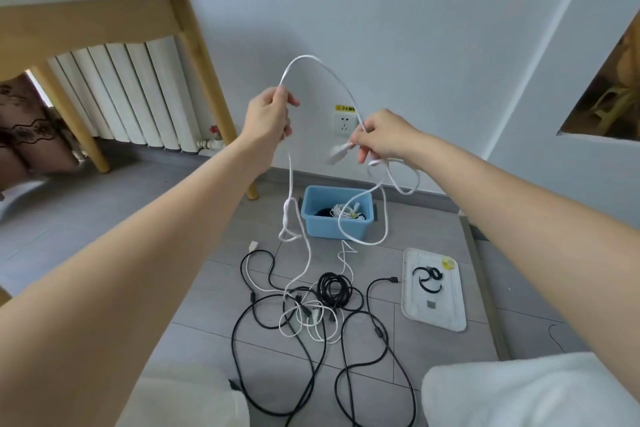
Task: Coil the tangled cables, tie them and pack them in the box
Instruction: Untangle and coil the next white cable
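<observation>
A flat white cable (313,61) arches in the air between my two raised hands. My left hand (268,116) grips one side of the arch; from there the cable drops, knotted partway, to the floor. My right hand (382,137) pinches the other side near its white plug (337,153), with a loose loop hanging below. On the grey tiles lies a tangle of black and white cables (311,308), including a small black coil (334,288). The blue box (313,220) behind it holds a coiled white cable and something black.
A white lid (433,308) lies right of the tangle with black ties (427,279) and a yellow tape roll (448,263) on it. A wooden table leg (207,80) and radiator stand left. A wall socket (344,123) is behind my hands. My knees fill the bottom.
</observation>
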